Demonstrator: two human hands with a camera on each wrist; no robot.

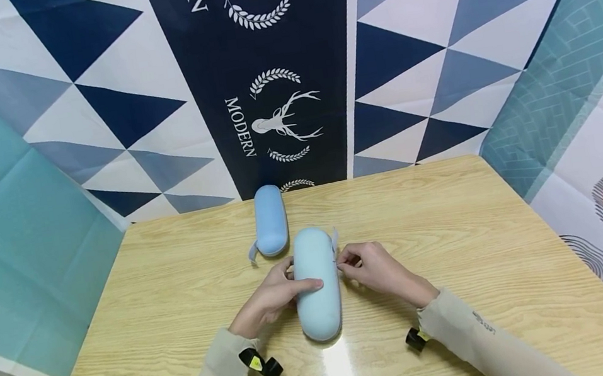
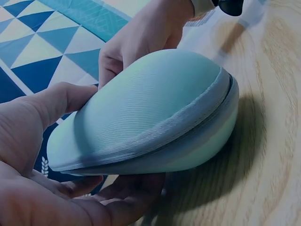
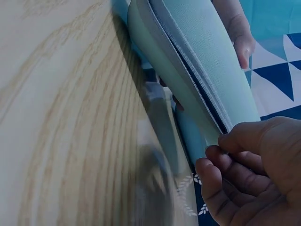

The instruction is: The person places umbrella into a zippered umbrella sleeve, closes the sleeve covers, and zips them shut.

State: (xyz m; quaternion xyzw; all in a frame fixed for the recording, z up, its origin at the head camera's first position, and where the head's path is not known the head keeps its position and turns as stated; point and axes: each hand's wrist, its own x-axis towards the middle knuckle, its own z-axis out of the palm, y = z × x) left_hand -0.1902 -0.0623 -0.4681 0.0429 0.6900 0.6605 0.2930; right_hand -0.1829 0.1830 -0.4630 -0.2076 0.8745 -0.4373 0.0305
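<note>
A mint-green, elongated zip case with rounded ends (image 1: pixel 320 312), gripped by one hand and pinched at its seam by the other.
The case lies lengthwise near the middle of the pale wood-grain table (image 1: pixel 176 280); its finely ribbed shell is smooth and domed, and a grey-blue fabric zipper (image 2: pixel 178 125) runs along its side, the two tapes parted by a narrow dark gap (image 3: pixel 202 92). A slim grey strap (image 1: pixel 335 239) stands at the upper right side. The left hand (image 1: pixel 278 293) holds the case, thumb on top and fingers beneath; the right hand (image 1: pixel 375 267) pinches the zipper, its fingertips hiding any pull. A blue elongated case (image 1: pixel 269 221) lies behind, to the left.
</note>
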